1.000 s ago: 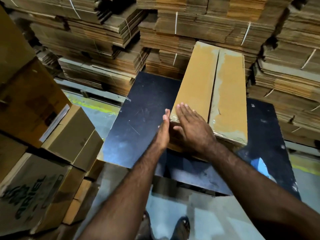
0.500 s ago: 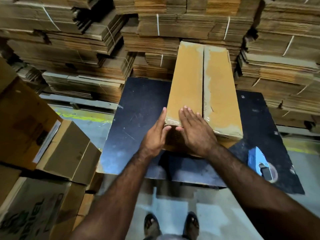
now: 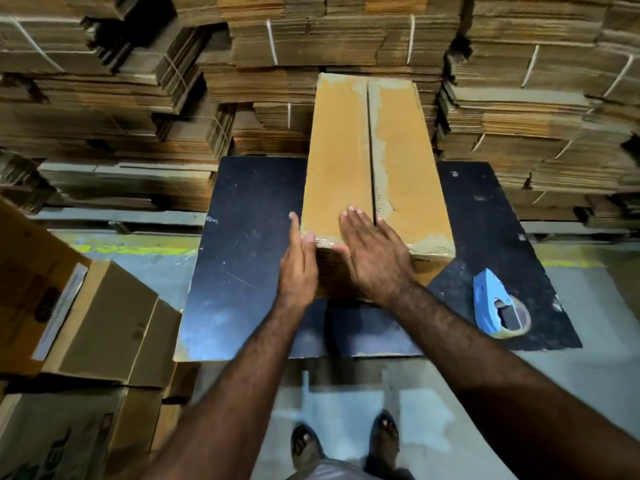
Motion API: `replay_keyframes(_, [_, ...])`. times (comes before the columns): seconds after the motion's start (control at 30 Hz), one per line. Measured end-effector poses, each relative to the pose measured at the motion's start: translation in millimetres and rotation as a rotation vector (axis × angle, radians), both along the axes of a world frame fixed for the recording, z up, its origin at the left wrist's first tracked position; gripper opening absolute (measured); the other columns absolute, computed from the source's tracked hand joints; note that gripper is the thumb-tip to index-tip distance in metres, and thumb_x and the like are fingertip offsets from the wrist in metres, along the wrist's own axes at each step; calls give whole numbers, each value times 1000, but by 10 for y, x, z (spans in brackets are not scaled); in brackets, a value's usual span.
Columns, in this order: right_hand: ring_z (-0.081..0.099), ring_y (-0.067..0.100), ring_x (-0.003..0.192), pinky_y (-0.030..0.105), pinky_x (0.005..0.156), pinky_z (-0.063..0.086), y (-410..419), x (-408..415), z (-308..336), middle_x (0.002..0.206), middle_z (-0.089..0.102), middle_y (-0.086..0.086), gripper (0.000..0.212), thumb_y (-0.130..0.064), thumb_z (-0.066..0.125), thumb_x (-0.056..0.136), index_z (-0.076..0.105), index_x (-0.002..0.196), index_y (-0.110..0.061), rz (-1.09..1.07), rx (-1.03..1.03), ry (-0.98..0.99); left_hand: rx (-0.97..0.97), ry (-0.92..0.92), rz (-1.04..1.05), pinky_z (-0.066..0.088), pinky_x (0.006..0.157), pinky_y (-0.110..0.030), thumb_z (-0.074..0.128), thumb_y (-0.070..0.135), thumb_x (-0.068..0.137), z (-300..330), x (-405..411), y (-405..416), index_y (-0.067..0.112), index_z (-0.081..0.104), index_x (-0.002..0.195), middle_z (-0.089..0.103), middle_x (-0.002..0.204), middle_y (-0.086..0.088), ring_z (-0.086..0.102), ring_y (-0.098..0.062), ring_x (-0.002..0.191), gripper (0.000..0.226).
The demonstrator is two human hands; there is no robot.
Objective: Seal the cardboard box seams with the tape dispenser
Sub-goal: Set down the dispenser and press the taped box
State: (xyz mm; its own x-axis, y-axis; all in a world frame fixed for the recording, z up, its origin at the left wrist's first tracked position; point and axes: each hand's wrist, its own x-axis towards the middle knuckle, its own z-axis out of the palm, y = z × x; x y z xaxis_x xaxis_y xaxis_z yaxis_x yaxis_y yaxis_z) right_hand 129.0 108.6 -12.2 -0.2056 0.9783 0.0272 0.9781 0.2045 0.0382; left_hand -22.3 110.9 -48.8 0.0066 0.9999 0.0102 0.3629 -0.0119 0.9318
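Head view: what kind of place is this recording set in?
Probably a carton warehouse or packing area. Bundles of flattened cardboard are stacked high behind a black worktable, made-up boxes stand on the left, and a blue tape dispenser lies on the table.

tan long cardboard box (image 3: 341, 161) with paler grey-beige patches, black scuffed tabletop (image 3: 249, 258), light blue plastic tape dispenser (image 3: 490, 299), yellow floor stripe (image 3: 138, 251).

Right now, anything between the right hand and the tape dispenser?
Nothing visible. The right hand lies flat on the cardboard box; the tape dispenser sits to its right on bare black table.
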Motion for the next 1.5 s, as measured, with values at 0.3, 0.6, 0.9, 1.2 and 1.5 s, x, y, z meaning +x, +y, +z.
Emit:
replay_keyframes(0.3, [10, 15, 151, 38, 122, 5, -66, 116, 175, 164, 16, 6, 66, -51, 12, 104, 16, 157, -11, 52, -10, 103, 112, 244, -93, 4, 124, -30, 20, 55, 104, 187, -165, -77, 19, 6, 160, 3, 167, 4, 3, -12, 154, 68])
replay_keyframes(0.6, [48, 26, 134, 42, 110, 39, -164, 229, 18, 145, 50, 14, 67, -47, 15, 103, 50, 142, -4, -74, 26, 96, 605, 757, -518, 20, 121, -57, 45, 24, 102, -104, -276, 396, 14, 26, 157, 19, 166, -3, 8, -27, 154, 59])
replay_keyframes(0.9, [21, 21, 149, 35, 121, 8, -191, 530, 134, 159, 28, 12, 76, -52, 0, 100, 28, 153, -5, -69, 105, 190, 546, 894, -410, 17, 123, -45, 16, 52, 104, 272, 20, 267, 17, 30, 156, 21, 164, 1, 18, -14, 152, 64])
replay_keyframes(1.2, [38, 30, 141, 43, 115, 28, -180, 657, 29, 151, 39, 20, 82, -54, -2, 100, 37, 148, 0, 44, -22, -51, 710, 1141, -696, 20, 123, -45, 36, 39, 105, 256, -83, 381, 8, 19, 158, 14, 166, -9, 14, -25, 153, 63])
replay_keyframes(1.5, [15, 22, 150, 37, 122, 7, -143, 807, 110, 162, 19, 11, 80, -58, 0, 97, 21, 155, -7, -57, 27, 106, 530, 1043, -552, 28, 119, -47, 13, 50, 102, 409, 223, 251, 12, 32, 155, 26, 163, -4, 22, -19, 151, 68])
